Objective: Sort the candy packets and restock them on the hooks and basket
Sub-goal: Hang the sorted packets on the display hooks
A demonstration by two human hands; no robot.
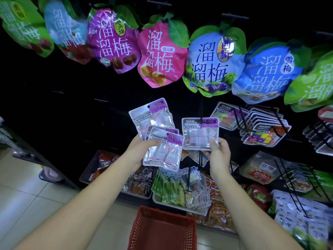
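Observation:
My left hand grips a fan of three clear candy packets with purple labels, held up in front of the dark display wall. My right hand pinches the lower right corner of one more such packet; its top edge sits at a black hook. To the right, stacks of similar packets with coloured candy hang on hooks. A red plastic basket stands on the floor below my arms; its visible part holds nothing.
Large plum-snack bags in green, purple, pink and blue hang in a row above. Grey trays of mixed snack packets sit at the wall's base. Bare hooks jut out at left. Tiled floor lies at lower left.

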